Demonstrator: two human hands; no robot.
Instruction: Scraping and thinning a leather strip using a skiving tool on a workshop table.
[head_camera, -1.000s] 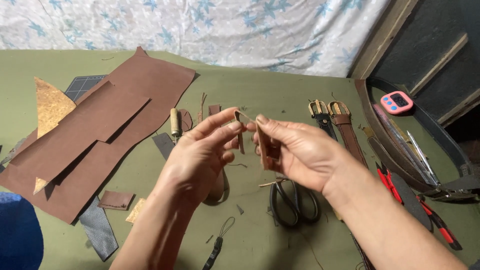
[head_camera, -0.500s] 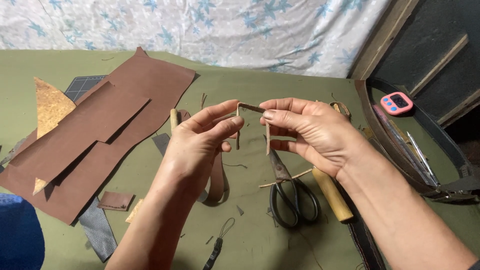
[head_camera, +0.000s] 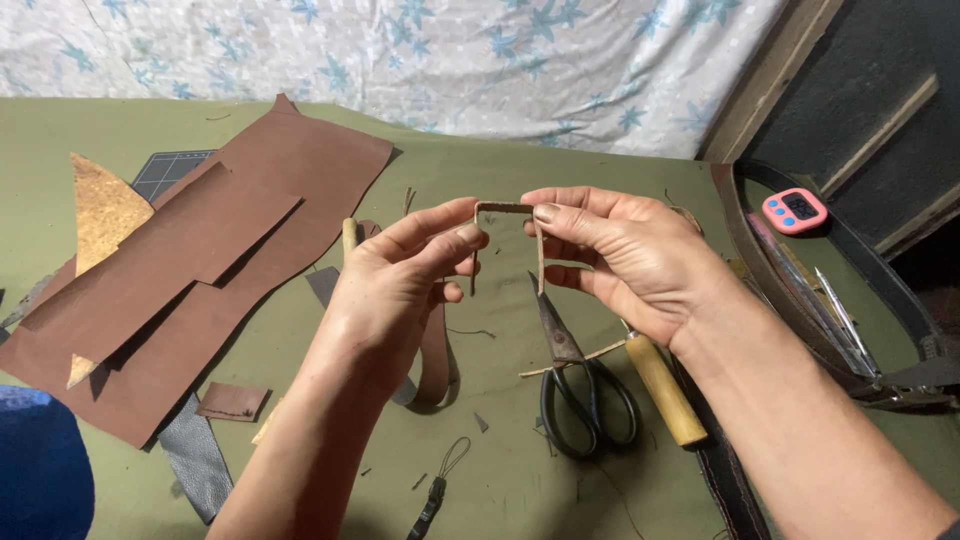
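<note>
This is a small leatherworking bench, a home-style craft workshop rather than a factory. A green work surface (head_camera: 560, 170) is strewn with brown leather sheets (head_camera: 230, 240) on the left, beside a tan, cork-like triangular offcut (head_camera: 105, 205) and a dark cutting mat (head_camera: 165, 172) at the far left. Small leather scraps (head_camera: 232, 401) and trimmings lie near. Black-handled scissors (head_camera: 580, 385) and a wooden-handled tool (head_camera: 665, 390) rest at centre right. A long leather belt strap (head_camera: 770, 290) runs along the right edge, where a pink digital timer (head_camera: 795, 210) sits. A pale, leaf-patterned cloth (head_camera: 480, 60) hangs as a makeshift backdrop at the far side.
</note>
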